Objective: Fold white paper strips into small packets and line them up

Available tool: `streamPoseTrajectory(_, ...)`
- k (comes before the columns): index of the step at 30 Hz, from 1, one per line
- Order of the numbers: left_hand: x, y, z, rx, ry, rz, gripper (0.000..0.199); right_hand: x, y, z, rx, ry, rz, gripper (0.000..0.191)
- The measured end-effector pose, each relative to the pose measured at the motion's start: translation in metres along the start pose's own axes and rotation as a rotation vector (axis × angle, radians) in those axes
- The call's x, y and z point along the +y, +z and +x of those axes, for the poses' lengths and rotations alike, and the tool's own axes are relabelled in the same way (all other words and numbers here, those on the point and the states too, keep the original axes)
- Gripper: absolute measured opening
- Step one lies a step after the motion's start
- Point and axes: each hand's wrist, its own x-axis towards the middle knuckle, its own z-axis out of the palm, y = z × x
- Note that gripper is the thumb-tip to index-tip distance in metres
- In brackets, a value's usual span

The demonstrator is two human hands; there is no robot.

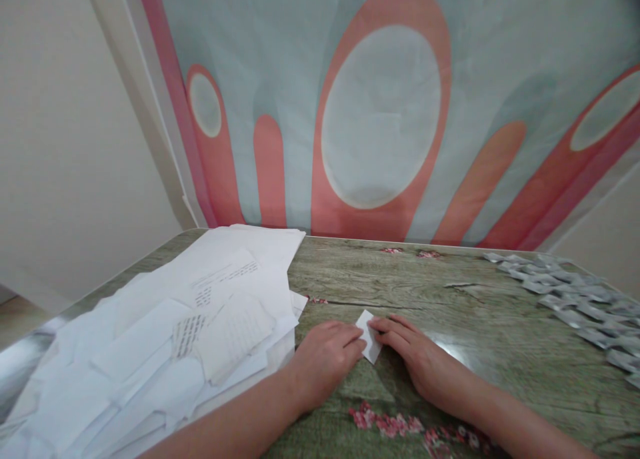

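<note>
A small white piece of paper (pixel 369 335), apparently folded, lies between my hands at the middle of the table. My left hand (pixel 327 355) holds its left edge, fingers bent together over it. From the other side, the fingertips of my right hand (pixel 407 349) press on the paper's upper right edge. Both hands rest low over the tabletop, and my fingers cover parts of the paper's sides. Left of my left hand spreads a loose heap of white paper sheets (pixel 165 319), some of them printed with text.
The wood-patterned table (pixel 360 279) has pink blossom prints (pixel 385 422). Along its right side lie rows of folded silvery-grey strips (pixel 580 302). A coral and pale-blue patterned backdrop (pixel 300 45) stands behind the table's far edge.
</note>
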Motion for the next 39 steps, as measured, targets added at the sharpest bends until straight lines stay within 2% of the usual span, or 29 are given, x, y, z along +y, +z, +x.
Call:
streamPoseTrajectory(8, 0.005, 0.002, 0.001, -0.015, 0.131, 0.095, 0.016, 0.006, 0.001, -0.001, 0.002, -0.040, 0.036, 0.061)
streamPoseTrajectory(11, 0.006, 0.002, 0.002, -0.007, 0.145, 0.083, 0.016, 0.007, 0.001, 0.000, 0.018, -0.059, 0.032, 0.062)
streamPoseTrajectory(20, -0.003, 0.004, 0.001, -0.013, 0.137, 0.012, 0.019, 0.001, -0.007, 0.001, 0.054, -0.087, -0.075, 0.048)
streamPoseTrajectory(26, -0.005, 0.004, 0.000, -0.018, 0.041, -0.157, 0.020, 0.002, -0.005, 0.004, 0.154, -0.094, -0.073, 0.022)
streamPoseTrajectory(30, -0.006, 0.006, 0.000, -0.008, -0.029, -0.244, 0.021, 0.003, -0.001, 0.006, 0.238, -0.107, -0.076, 0.020)
streamPoseTrajectory(39, 0.002, 0.002, 0.007, 0.004, -0.176, -0.352, 0.015, -0.001, 0.002, 0.007, 0.237, 0.021, 0.006, 0.013)
